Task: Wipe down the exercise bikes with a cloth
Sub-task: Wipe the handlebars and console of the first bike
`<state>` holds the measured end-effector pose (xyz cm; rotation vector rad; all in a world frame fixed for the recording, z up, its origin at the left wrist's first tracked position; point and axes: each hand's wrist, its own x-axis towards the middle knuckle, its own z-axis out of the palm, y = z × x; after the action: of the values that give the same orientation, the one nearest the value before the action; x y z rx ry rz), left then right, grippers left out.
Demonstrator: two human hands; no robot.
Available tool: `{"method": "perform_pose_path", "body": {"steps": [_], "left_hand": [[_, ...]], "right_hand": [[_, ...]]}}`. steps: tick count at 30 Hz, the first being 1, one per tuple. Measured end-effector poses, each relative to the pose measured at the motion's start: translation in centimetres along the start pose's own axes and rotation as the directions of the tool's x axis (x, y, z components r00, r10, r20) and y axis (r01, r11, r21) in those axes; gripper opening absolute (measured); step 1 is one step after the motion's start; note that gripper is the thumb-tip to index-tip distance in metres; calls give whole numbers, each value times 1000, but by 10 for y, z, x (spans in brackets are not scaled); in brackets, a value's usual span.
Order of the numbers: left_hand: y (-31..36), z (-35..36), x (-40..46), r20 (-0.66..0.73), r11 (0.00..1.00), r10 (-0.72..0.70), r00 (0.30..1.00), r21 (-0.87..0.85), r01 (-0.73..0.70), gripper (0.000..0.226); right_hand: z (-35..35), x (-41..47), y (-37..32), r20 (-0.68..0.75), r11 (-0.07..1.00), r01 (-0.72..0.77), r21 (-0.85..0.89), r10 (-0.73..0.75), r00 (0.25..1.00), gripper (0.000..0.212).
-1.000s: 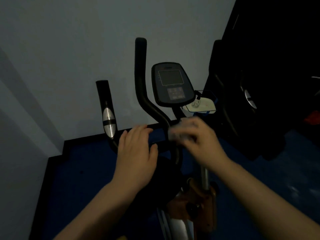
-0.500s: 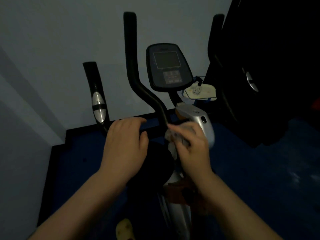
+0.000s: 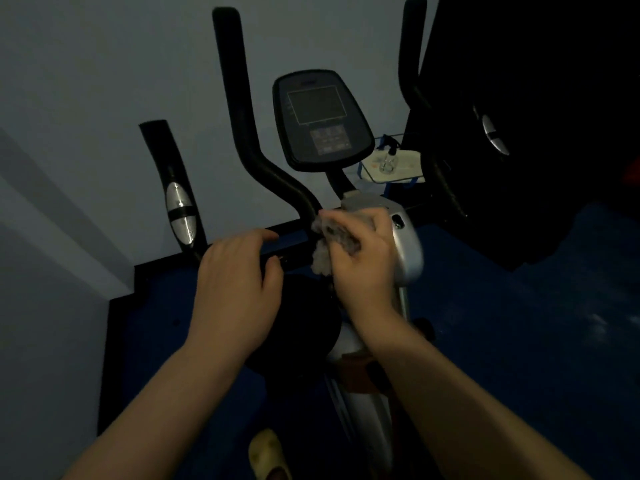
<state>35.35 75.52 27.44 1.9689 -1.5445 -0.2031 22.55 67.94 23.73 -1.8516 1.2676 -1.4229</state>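
An exercise bike stands in front of me in dim light, with a dark console [image 3: 322, 119] and black handlebars [image 3: 242, 126]. My left hand [image 3: 239, 289] rests on the horizontal handlebar bar, its fingers curled over it. My right hand [image 3: 363, 258] grips a crumpled grey cloth [image 3: 332, 244] and presses it against the bar where the left upright joins, beside the silver stem housing [image 3: 407, 247]. A short black grip with a silver sensor [image 3: 178, 209] stands at the left.
A pale wall is behind the bike. A large dark machine [image 3: 519, 133] fills the right side. A small white tray with a bottle [image 3: 391, 164] sits behind the console. The floor is blue [image 3: 519, 323]. A yellow shoe [image 3: 270, 455] shows at the bottom.
My right hand has drawn the cloth back and left along the bar toward the stem, uncovering the silver housing. My left hand stays on the bar. The camera has tilted lower.
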Motion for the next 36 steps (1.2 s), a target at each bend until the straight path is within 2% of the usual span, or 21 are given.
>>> {"method": "perform_pose_path", "body": {"steps": [2, 4, 8, 12, 17, 20, 21, 24, 26, 28, 31, 33, 36], "left_hand": [[-1, 0, -2, -17, 1000, 4, 1000, -20, -4, 32], [-1, -1, -2, -29, 1000, 12, 999, -21, -13, 32], [0, -1, 1, -1, 999, 42, 999, 1, -42, 34], [2, -1, 0, 15, 999, 50, 999, -15, -49, 36], [0, -3, -1, 35, 997, 68, 997, -39, -67, 35], [0, -3, 0, 49, 994, 94, 994, -52, -92, 33], [0, -3, 0, 59, 993, 114, 992, -37, -112, 33], [-2, -3, 1, 41, 992, 126, 991, -34, -124, 31], [-1, -3, 1, 34, 993, 115, 993, -44, -113, 35], [-2, -3, 2, 31, 993, 110, 993, -55, -108, 31], [-1, -3, 3, 24, 990, 107, 994, -98, -104, 27], [-1, -3, 3, 19, 988, 101, 995, -117, -98, 27], [-1, -2, 4, 35, 989, 89, 995, -125, -84, 30]], "right_hand": [[-11, -34, 6, 44, 999, 44, -4, -44, 998, 30], [-19, -54, 11, 27, 995, 92, 47, -94, 995, 28], [0, -5, 3, -11, 997, 51, -66, -52, 999, 24], [12, 35, -11, 94, 986, 103, -129, -92, 991, 23], [-9, -13, -3, 89, 999, 34, -34, -30, 996, 33], [-32, -15, -1, 202, 999, -18, 30, 12, 979, 31], [-39, -4, -1, 211, 999, -34, -41, 42, 976, 26], [-40, 32, -5, 64, 921, -141, -363, 175, 983, 20], [-20, 38, -15, 73, 851, -118, -512, 179, 981, 22], [-1, 28, -22, 157, 866, -49, -497, 145, 977, 22], [-13, 13, -14, 199, 915, -31, -402, 120, 973, 17], [-26, 15, -6, 221, 876, 8, -482, 113, 969, 15], [-11, 25, -10, 117, 827, -56, -559, 145, 983, 16]]}}
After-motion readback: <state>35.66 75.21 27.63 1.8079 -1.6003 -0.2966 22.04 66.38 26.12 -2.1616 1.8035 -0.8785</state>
